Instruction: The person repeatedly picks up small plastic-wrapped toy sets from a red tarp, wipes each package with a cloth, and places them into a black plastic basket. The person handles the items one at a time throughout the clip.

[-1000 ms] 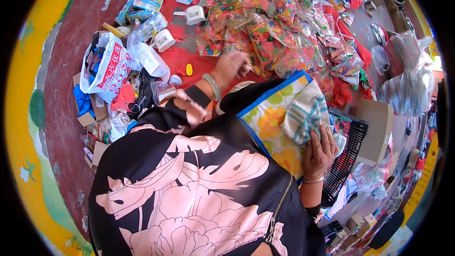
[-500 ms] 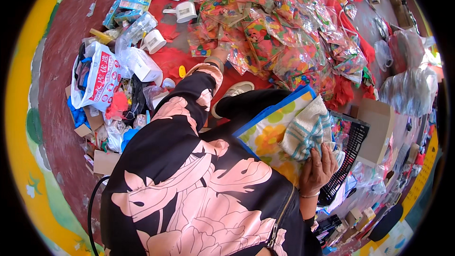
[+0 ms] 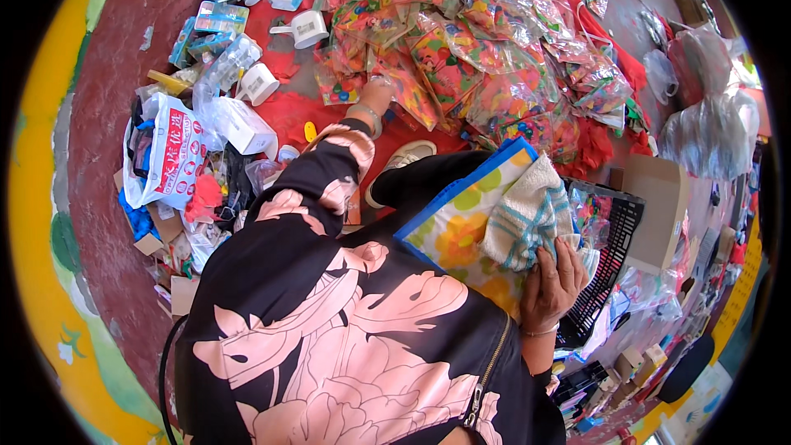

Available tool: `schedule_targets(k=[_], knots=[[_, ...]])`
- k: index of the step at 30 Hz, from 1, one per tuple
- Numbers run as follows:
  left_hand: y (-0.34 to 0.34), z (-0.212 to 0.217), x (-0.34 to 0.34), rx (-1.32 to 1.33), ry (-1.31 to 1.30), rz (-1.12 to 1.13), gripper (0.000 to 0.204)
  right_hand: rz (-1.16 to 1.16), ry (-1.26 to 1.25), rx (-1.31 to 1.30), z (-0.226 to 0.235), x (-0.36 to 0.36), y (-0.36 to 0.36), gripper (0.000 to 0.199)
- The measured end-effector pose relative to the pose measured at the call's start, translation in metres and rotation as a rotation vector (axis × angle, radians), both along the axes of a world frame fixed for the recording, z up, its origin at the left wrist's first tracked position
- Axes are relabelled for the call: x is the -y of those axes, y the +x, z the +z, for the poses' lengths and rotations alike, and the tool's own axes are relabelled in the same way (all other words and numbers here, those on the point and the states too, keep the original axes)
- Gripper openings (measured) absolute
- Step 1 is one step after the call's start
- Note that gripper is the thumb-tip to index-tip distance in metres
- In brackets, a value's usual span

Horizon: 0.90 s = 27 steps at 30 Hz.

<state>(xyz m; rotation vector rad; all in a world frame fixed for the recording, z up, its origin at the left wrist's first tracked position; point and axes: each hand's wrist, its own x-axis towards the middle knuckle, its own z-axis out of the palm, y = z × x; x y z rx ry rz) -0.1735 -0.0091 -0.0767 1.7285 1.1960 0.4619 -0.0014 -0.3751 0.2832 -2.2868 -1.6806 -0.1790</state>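
Observation:
My left hand [image 3: 377, 97] reaches to the near left edge of a large pile of clear plastic packets [image 3: 445, 58] with red, green and multicoloured contents. Its fingertips are at a packet, partly hidden, so its grip is unclear. On my lap lies a flowered cloth [image 3: 461, 235] in yellow, green and white with a blue border. A white towel [image 3: 527, 214] with teal stripes is bunched on top of it. My right hand [image 3: 554, 280] has its fingers and thumb closed on the towel's near end.
A black plastic basket [image 3: 606, 255] stands by my right hand, beside an open cardboard box [image 3: 651, 210]. At the left are a white carrier bag [image 3: 171, 148], white plastic scoops [image 3: 306, 29] and blue-and-white packages [image 3: 221, 16]. Large clear bags [image 3: 709, 140] lie at the right.
The whole view has shifted slightly. My left hand stays at the edge of the packet pile, its wrist showing more. My right hand stays on the towel.

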Motion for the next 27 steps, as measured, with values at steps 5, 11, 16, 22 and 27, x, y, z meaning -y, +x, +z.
schedule_targets(k=[5, 11, 16, 22, 27], knots=[[-0.026, 0.111, 0.01, 0.958, -0.782, 0.299, 0.018, -0.005, 0.038, 0.001, -0.003, 0.005, 0.0, 0.023], [-0.052, 0.243, 0.014, 1.082, -0.831, 0.137, 0.037, 0.031, 0.078, -0.026, 0.003, 0.007, -0.003, 0.025], [-0.053, 0.319, 0.024, 1.241, -0.785, -0.122, 0.026, 0.059, 0.121, -0.02, 0.002, 0.012, 0.0, 0.024], [-0.019, 0.416, 0.067, 1.45, -0.811, -0.331, 0.034, 0.06, 0.239, -0.047, -0.004, 0.021, 0.002, 0.025], [0.008, 0.453, 0.138, 1.467, -0.46, -0.461, 0.022, -0.162, 0.697, -0.426, -0.019, 0.042, 0.021, 0.028]])
